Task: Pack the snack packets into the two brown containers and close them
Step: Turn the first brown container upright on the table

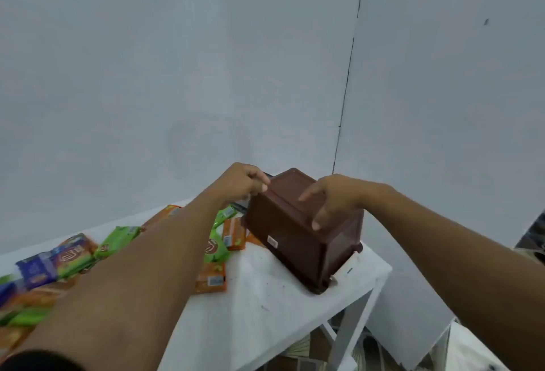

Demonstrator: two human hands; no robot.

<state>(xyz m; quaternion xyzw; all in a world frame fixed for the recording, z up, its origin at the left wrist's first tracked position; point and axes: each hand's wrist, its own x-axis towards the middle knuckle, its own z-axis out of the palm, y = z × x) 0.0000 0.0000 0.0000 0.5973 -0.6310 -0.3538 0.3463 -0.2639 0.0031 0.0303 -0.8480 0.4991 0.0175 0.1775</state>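
Observation:
A brown container [298, 241] lies tipped over, bottom up, near the right end of the white table [265, 305]. My right hand [333, 196] rests on its upturned base with fingers spread. My left hand [244, 180] grips the container's far left edge with curled fingers. Several snack packets lie loose to the left: green ones [119, 241], orange ones [211, 277] and a blue one [37, 269]. Only one brown container is in view; its opening faces away and its inside is hidden.
The table's right edge [380, 276] runs just past the container, with floor and table legs below. A pale wall stands close behind. A dark object [533, 241] shows at the far right edge.

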